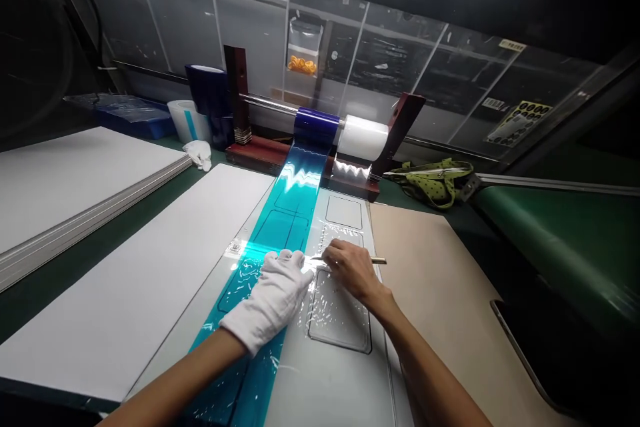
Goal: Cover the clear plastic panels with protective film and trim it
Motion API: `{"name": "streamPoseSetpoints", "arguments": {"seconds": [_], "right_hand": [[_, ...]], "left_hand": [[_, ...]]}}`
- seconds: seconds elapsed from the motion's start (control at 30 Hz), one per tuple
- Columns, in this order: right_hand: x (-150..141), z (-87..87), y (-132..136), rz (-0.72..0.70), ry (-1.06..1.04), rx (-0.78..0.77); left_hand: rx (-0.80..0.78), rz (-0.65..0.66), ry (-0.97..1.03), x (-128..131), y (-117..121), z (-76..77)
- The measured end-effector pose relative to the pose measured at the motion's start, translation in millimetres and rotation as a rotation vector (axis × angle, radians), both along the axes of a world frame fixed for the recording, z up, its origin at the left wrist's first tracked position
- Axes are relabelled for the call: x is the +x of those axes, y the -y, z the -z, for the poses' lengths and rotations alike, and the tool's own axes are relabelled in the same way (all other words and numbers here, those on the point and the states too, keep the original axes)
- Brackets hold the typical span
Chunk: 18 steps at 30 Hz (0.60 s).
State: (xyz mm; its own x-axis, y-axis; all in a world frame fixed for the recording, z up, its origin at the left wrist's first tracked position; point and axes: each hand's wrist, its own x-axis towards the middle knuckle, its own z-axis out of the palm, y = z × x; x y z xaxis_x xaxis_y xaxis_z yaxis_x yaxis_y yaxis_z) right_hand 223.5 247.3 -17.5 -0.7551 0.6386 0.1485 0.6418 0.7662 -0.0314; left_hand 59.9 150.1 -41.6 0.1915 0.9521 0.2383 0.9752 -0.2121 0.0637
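Observation:
My left hand (273, 298), in a white cotton glove, lies on a teal protective film (280, 230) and the film's wrinkled, clear edge. Whether its fingers pinch the film is hidden. My right hand (350, 270) holds a slim, gold-handled craft knife (379, 260), with its blade pointing left towards my gloved fingertips. Beneath it, a clear film (333, 310) with many creases covers a pale grey panel (340, 387) with rectangular recesses. The teal film runs back to a dark blue roll (315, 128) on a steel rod, next to a white roll (363, 138).
Wide white boards (125, 280) lie to the left, and a tan sheet (440, 293) lies to the right. A green dotted bag (435, 180), a crumpled white cloth (199, 155), and a standing blue roll (207, 103) sit behind. A transparent screen (400, 60) runs along the back.

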Motion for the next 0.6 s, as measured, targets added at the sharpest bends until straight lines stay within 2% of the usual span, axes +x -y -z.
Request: {"name": "streamPoseSetpoints", "arguments": {"seconds": [0.1,0.17,0.37,0.5,0.6], "right_hand": [[-3.5,5.4,-6.1,-0.039,0.015,-0.012],[4.0,6.4,-7.7,-0.046,0.026,-0.019],[65.1,-4.0,-5.1,0.028,0.066,-0.004],[110.4,-18.0,8.5,0.172,0.197,0.054],[131.9,-24.9,29.9,0.343,0.120,-0.066]], "left_hand": [[-0.022,-0.010,-0.156,-1.5,-0.3,0.4],[-0.033,-0.016,-0.231,-0.2,1.2,-2.3],[-0.046,-0.033,-0.313,3.0,-0.8,-8.5],[0.007,-0.044,-0.252,3.7,0.1,-18.0],[0.071,-0.084,-0.203,7.3,13.8,-25.1]]}}
